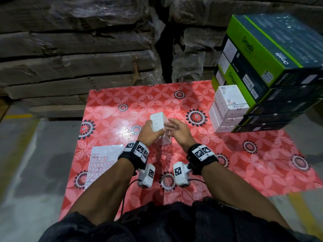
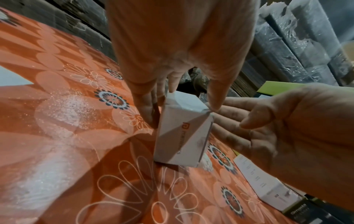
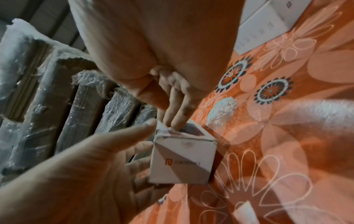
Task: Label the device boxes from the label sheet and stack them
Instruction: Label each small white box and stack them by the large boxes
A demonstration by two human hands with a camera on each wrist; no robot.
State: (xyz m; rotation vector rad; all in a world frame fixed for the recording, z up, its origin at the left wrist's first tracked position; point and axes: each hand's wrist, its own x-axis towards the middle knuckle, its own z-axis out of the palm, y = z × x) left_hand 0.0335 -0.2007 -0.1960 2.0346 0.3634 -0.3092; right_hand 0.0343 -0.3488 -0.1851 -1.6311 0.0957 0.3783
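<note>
At the near left of the red floral tablecloth (image 1: 122,102) lies a white label sheet with rows of small red-outlined stickers (image 1: 101,163), flat and partly under the left forearm. Just right of it, the left hand (image 1: 148,131) grips a small white cardboard device box with a grey diagonal band and an orange logo (image 2: 182,136); the thumb and fingers (image 2: 147,109) pinch its upper end, and the box stands upright on the cloth. On the box's other side, the right hand (image 1: 178,130) is wide, its fingers (image 2: 235,106) straight and spread, and two fingertips rest on the box's top edge in the right wrist view. Farther right, well apart from the hands, a stack of three white device boxes (image 1: 229,109) sits on the cloth, touching a taller stack of green and black cartons (image 1: 272,67) at the far right corner.
</note>
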